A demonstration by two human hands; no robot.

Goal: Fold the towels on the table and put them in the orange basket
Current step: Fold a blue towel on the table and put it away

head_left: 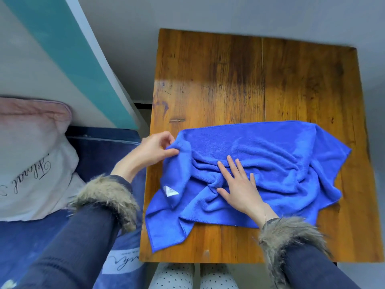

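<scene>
Both arms wear dark navy sleeves of a smooth, close-fitting cloth. Each sleeve ends at the wrist in a thick cuff of shaggy fur, mixed brown, tan and grey, with long uneven tufts: the left cuff [106,200] and the right cuff [289,240]. Below the right cuff, toward the bottom edge of the view, the legs show pale trousers [193,276] sprinkled with small dark dots.

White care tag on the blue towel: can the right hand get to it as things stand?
Probably yes. The right hand lies flat on the blue microfibre towel, and the white triangular tag sits exposed just to its left with nothing between them.
</scene>
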